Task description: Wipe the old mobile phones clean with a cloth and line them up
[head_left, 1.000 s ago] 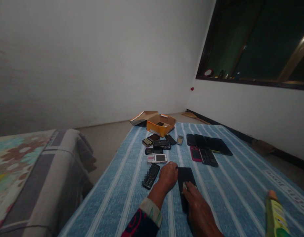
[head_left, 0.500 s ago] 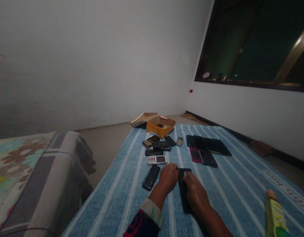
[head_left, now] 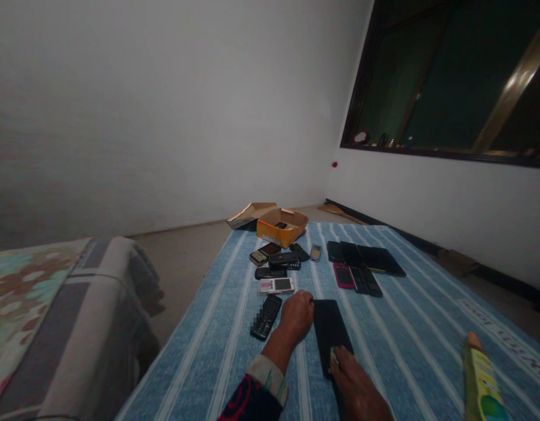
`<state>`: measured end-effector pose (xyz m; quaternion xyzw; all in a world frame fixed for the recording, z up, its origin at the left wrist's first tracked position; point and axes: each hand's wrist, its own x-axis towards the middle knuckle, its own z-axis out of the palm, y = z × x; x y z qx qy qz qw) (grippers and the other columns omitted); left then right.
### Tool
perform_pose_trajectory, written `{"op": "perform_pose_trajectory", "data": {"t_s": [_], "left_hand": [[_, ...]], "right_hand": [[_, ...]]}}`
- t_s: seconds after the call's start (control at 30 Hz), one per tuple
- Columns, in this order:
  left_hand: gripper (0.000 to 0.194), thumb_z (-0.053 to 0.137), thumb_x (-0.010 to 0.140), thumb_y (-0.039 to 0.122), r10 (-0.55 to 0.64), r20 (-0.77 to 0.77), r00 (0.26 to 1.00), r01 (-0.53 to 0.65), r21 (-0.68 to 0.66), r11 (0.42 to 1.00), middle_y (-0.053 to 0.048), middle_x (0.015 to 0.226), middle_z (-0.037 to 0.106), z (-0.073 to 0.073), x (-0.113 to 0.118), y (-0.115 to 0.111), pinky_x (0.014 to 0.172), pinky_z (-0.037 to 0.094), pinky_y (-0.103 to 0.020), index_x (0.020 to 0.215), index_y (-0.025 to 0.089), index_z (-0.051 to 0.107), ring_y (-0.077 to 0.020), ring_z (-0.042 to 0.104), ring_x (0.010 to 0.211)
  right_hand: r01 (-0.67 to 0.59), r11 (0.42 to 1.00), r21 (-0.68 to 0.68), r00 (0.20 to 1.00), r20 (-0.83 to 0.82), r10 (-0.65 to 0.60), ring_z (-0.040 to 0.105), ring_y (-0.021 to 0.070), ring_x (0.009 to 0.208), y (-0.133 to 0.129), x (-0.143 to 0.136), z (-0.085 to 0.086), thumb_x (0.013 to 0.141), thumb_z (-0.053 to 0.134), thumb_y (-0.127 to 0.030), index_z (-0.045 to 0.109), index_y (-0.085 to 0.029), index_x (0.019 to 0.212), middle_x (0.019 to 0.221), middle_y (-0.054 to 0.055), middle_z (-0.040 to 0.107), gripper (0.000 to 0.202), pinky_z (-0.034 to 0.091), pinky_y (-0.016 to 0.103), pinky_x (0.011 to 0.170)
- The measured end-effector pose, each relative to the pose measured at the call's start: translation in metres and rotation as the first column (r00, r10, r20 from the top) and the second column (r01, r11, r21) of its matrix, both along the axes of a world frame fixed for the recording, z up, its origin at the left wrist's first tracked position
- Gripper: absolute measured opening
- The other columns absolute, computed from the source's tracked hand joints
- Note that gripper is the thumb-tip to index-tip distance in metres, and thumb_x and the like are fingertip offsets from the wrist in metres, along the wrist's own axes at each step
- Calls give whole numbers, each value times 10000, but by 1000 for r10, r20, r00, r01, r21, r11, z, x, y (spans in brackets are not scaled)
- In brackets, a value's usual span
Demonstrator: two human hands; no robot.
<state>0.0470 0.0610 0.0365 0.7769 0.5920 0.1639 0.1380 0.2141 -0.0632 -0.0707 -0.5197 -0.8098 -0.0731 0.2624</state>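
A flat black tablet-like device [head_left: 331,320] lies on the blue striped cloth [head_left: 199,362]. My left hand [head_left: 297,316] is closed at its upper left corner, fingertips pinching the edge. Over the lower end of the device, my right hand [head_left: 357,380] is closed on a small whitish wad [head_left: 333,354], perhaps tissue or cloth, pressed against the dark surface. Left of my left hand rests a black keypad phone [head_left: 267,317]. Just beyond it is a white phone [head_left: 276,285] with pink marks.
Several phones [head_left: 284,259] lie beyond, before an open orange box [head_left: 281,229]. On the right are a pink phone [head_left: 343,276] and dark flat devices [head_left: 379,258]. A yellow-green bottle or tube [head_left: 484,383] stands near right. A patterned bed [head_left: 33,292] is at left.
My right hand has slid from the upper part of the black device down to its lower end, uncovering its surface. My left hand stays at the corner. The view has shifted slightly.
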Motion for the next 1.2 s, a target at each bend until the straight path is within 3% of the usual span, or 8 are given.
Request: {"op": "perform_pose_trajectory", "data": {"t_s": [0.13, 0.27, 0.37, 0.6, 0.7, 0.83, 0.97, 1.2], "left_hand": [[257, 431, 920, 186, 0, 1, 1000, 0, -1, 1000, -85, 1071, 685, 2, 0, -1, 886, 442, -275, 1024, 190, 667, -196, 636, 1025], [262, 428, 921, 190, 5, -6, 1000, -5, -6, 1000, -89, 1079, 685, 3, 1, -1, 886, 444, -277, 1025, 190, 668, -196, 636, 1029], [262, 430, 917, 183, 7, -14, 1000, -7, -13, 1000, -95, 1076, 686, 5, 1, -1, 883, 447, -282, 1022, 181, 670, -200, 638, 1026], [253, 436, 920, 198, 9, -14, 1000, -9, -11, 1000, -93, 1070, 685, 3, 1, -1, 881, 449, -282, 1024, 179, 666, -199, 637, 1024], [253, 441, 914, 196, 11, -9, 1000, -11, -8, 1000, -88, 1074, 683, 1, 1, -1, 889, 444, -277, 1028, 187, 667, -196, 633, 1033], [263, 438, 915, 195, 11, -3, 1000, -11, -9, 1000, -88, 1085, 683, 1, 1, -1, 887, 444, -273, 1043, 185, 667, -195, 635, 1030], [260, 440, 921, 201, 12, 3, 1000, -12, -12, 1000, -81, 1078, 687, 2, 2, -1, 893, 440, -271, 1045, 189, 667, -194, 634, 1030], [262, 439, 920, 198, 9, -7, 1000, -9, -22, 1000, -97, 1076, 684, 5, 2, -1, 877, 444, -280, 1036, 175, 672, -204, 634, 1027]], "right_hand": [[-13, 1000, -17, 1000, 27, 14, 552, 284, 1236, -1, 5, 1, 797, 430, -20, 661, -175, 1209, 1307, 132, 606, 497, 482, 421, 1020], [-126, 992, -25, 991, 38, 127, 520, 256, 1270, 10, 4, 9, 759, 441, -6, 630, -191, 1255, 1355, 103, 571, 563, 491, 379, 1014], [59, 997, -59, 998, -6, -59, 514, 265, 1276, 20, -8, 22, 737, 373, 51, 637, -151, 1243, 1348, 142, 571, 606, 443, 439, 1055], [99, 978, -181, 995, -4, -102, 505, 291, 1279, 32, -29, 54, 757, 357, 53, 640, -99, 1240, 1355, 186, 547, 580, 414, 462, 1072], [86, 980, -180, 996, -4, -88, 499, 285, 1284, 29, -25, 50, 728, 367, 64, 645, -118, 1236, 1352, 171, 552, 607, 417, 468, 1069], [22, 990, -142, 1000, -16, -24, 493, 279, 1289, 15, -17, 32, 703, 374, 70, 643, -146, 1242, 1360, 139, 553, 640, 423, 465, 1070], [-65, 996, -68, 997, -38, 63, 499, 266, 1288, -3, -8, 18, 784, 420, 5, 635, -207, 1249, 1355, 101, 566, 555, 443, 442, 1055], [-59, 996, -61, 998, -26, 58, 520, 252, 1268, -12, -3, 18, 824, 428, -20, 653, -227, 1220, 1315, 88, 604, 499, 461, 412, 1040]]}}
